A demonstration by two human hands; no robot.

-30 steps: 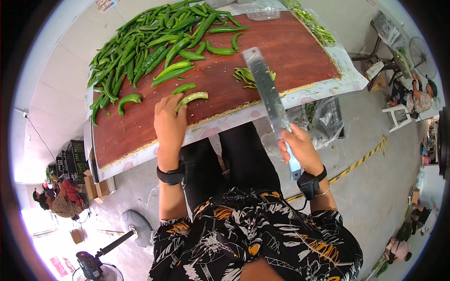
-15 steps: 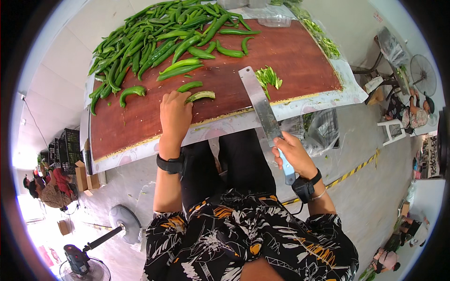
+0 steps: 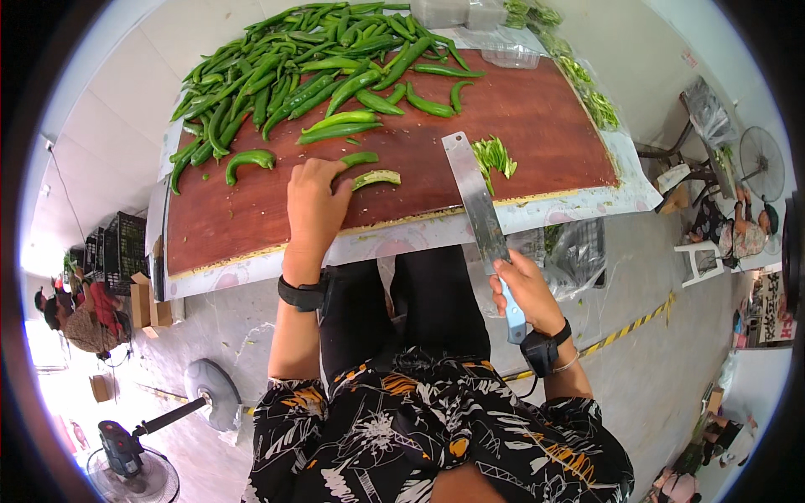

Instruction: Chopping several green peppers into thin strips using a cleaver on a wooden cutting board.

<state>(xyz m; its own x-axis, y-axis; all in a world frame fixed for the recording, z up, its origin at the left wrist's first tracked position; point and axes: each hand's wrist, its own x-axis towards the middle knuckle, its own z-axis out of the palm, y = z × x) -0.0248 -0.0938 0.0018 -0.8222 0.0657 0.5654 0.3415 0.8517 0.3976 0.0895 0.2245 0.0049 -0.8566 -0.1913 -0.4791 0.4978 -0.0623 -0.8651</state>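
My left hand (image 3: 317, 199) is low over the cutting board (image 3: 277, 226), its fingers curled onto the left end of a short green chili pepper (image 3: 359, 158). Just below that pepper lies a split chili piece (image 3: 377, 178), pale cut side showing, close to my thumb. My right hand (image 3: 527, 289) grips the light blue handle of a long square-ended knife (image 3: 476, 201). Its blade extends over the board's near edge, the tip beside a small heap of sliced chili (image 3: 493, 159). Two whole chilies (image 3: 340, 131) lie beyond my left hand.
A large pile of green chilies (image 3: 293, 63) covers the board's far left. A clear plastic tray (image 3: 510, 57) stands at the far edge. Below the board's right part is a crate with plastic film (image 3: 579, 251). A fan (image 3: 130, 457) stands lower left; other people sit farther off.
The view has shifted a little, so the board appears farther right and lower. My left hand sits slightly farther left against the chili pieces. The knife stays beside the sliced heap.
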